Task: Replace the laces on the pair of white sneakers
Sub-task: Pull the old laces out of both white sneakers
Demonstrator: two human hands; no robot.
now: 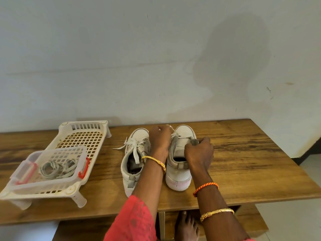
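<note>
On the worktop [243,153]: two white sneakers stand side by side near the middle, toes toward the wall, heels toward the person.
Right sneaker [180,171]: both hands are on it; most of its lace is already out of the eyelets, with only a short white lace end [172,127] showing near the toe.
Left hand [160,141]: reaches between the two shoes to the toe end of the right sneaker; its fingers [162,130] are curled and appear to pinch the lace end, though the grip itself is hidden behind the knuckles.
Right hand [199,152]: rests over the collar and outer side of the right sneaker; its fingers [201,140] curl round the upper edge beside the eyelets, holding the shoe.
Left sneaker [133,159]: just beside the left forearm, untouched, its white lace [135,146] still threaded and lying loose over the tongue.
White slatted rack [81,134]: stands on short legs at the left of the worktop, well apart from the shoes.
Clear box [52,164]: sits on the near part of the rack, lid off, with red clips on its sides.
Inside the box: a bundle of coiled laces [57,168], pale grey-white.
</note>
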